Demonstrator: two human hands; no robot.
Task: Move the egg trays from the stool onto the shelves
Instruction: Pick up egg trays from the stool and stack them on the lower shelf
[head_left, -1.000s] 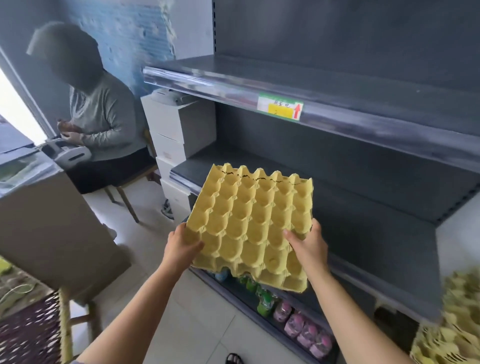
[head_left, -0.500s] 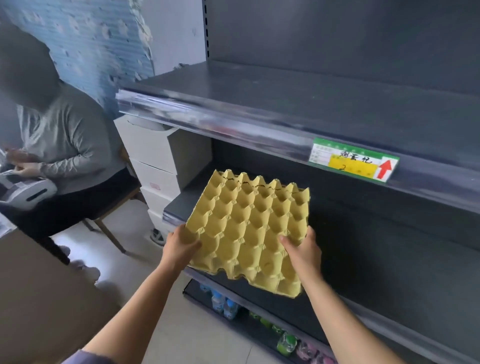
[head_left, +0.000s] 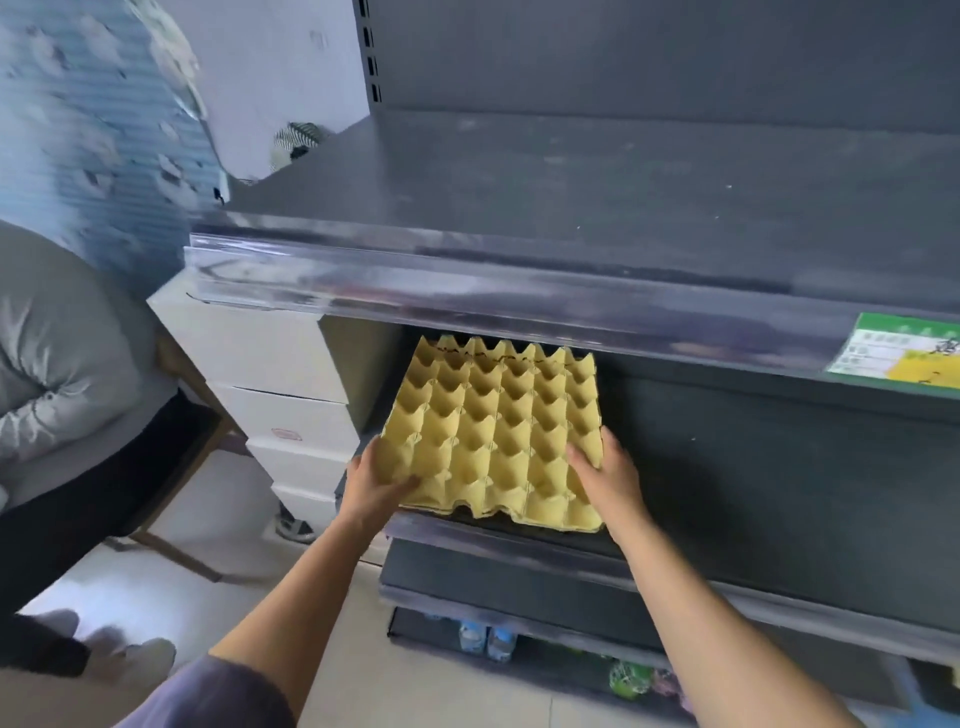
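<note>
Both arms reach forward, bare from the elbow down, and each hand grasps the yellow egg tray (head_left: 498, 426) at its near end. The left hand (head_left: 382, 486) clasps the tray's near-left corner, thumb lying over the top of the cups and fingers hidden beneath. The right hand (head_left: 605, 478) holds the near-right corner, thumb pressed onto the top and fingers wrapped over the side edge. The tray sits cups-up at the left end of the dark middle shelf (head_left: 753, 493), its near edge just above the shelf's front lip; whether it rests fully on the shelf cannot be told. Directly above the tray's far edge runs the front rail of the upper shelf (head_left: 571, 197), with a green and yellow price label (head_left: 904, 358) to the tray's upper right. Left of the tray stands a stack of white boxes (head_left: 280, 374), and further left a seated person in a grey top (head_left: 57, 353). Below the tray, small bottles (head_left: 485, 639) stand on the lowest shelf, beside the pale tiled floor (head_left: 260, 566).
</note>
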